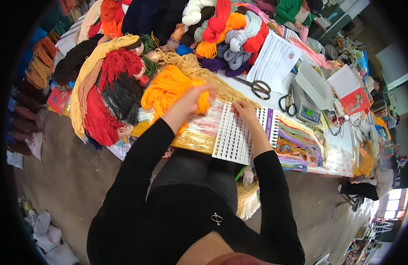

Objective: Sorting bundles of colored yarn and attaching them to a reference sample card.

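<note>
The loose bright-orange yarn skein looks soft and fibrous, and the flat white perforated card right of it smooth and matt. Between them, the yellow plastic-like table covering is glossy and wrinkled; farther right, the rectangular translucent plastic tray looks smooth, the printed white paper sheet matt.

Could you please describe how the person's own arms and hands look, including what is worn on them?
The plain black fabric left sleeve stops short of the wrist; the matching plain black right sleeve ends farther up the forearm. The ungloved left hand is blurred, so a ring cannot be ruled out. The ungloved right hand shows no watch or bracelet at the wrist.
</note>
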### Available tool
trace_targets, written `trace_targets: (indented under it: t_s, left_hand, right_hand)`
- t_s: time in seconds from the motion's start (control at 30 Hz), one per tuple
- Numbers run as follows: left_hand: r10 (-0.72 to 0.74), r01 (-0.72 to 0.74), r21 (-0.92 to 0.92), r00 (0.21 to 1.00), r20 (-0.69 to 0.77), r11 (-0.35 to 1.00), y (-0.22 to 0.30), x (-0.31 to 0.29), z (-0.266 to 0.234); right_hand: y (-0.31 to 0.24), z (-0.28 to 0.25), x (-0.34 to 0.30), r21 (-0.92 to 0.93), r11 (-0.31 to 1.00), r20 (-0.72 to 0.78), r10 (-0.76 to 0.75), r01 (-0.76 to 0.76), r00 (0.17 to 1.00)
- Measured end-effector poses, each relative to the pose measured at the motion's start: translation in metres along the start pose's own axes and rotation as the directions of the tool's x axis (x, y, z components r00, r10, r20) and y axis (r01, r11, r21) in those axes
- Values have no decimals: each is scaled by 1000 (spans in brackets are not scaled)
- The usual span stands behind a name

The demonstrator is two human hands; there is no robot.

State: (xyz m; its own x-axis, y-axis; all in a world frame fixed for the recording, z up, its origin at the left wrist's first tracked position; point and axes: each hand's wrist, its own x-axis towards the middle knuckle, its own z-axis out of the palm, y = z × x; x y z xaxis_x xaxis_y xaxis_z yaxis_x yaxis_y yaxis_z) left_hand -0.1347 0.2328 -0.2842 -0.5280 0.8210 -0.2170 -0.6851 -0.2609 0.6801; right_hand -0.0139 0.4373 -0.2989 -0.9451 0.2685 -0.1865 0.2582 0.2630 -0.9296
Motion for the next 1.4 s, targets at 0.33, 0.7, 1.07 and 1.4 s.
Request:
trace_targets:
  t_s: [0.33, 0.7, 1.07, 1.4]
  left_hand:
    - [181, -148, 105, 791, -584, 984, 54, -8, -52]
    - [304, -361, -88, 874, -378, 928, 27, -99, 34]
    - [194, -207, -151, 976, -97, 967, 4, -120, 66]
    - [339, -397, -141, 887, -314, 907, 7, -130, 68]
  right_hand:
    - [3, -6, 0, 49, 999, -8, 6, -5, 1000]
    - [-68, 29, -41, 44, 977, -121, -204, 210, 971]
    - [-121, 101, -79, 321, 921, 46, -249, 222, 967]
    - [-129, 109, -88, 552, 815, 47, -239, 174, 970]
